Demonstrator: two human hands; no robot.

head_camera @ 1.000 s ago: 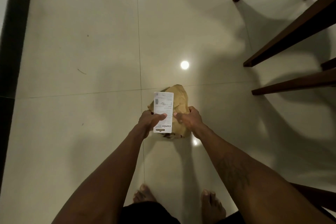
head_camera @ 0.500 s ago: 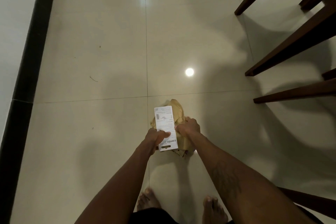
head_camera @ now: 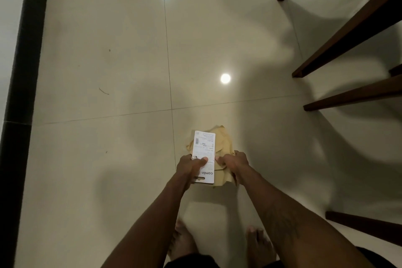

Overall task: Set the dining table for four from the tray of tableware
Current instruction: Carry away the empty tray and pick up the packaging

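I stand over a tiled floor with both arms stretched forward. My left hand (head_camera: 190, 166) grips a white printed card (head_camera: 204, 152) with a barcode and the word "camlin", thumb pressed on its face. My right hand (head_camera: 233, 164) pinches the card's right edge and holds a crumpled brown paper bag (head_camera: 225, 141) behind it. No tray, tableware or table top is in view.
Dark wooden furniture legs (head_camera: 348, 32) slant across the upper right, with another leg (head_camera: 365, 226) at the lower right. A black skirting strip (head_camera: 26, 61) runs along the left wall. My bare feet (head_camera: 258, 243) stand on the glossy cream tiles (head_camera: 108, 159).
My view has swung left, bringing more of the left wall and skirting into sight. Both hands keep the same hold on the card and bag.
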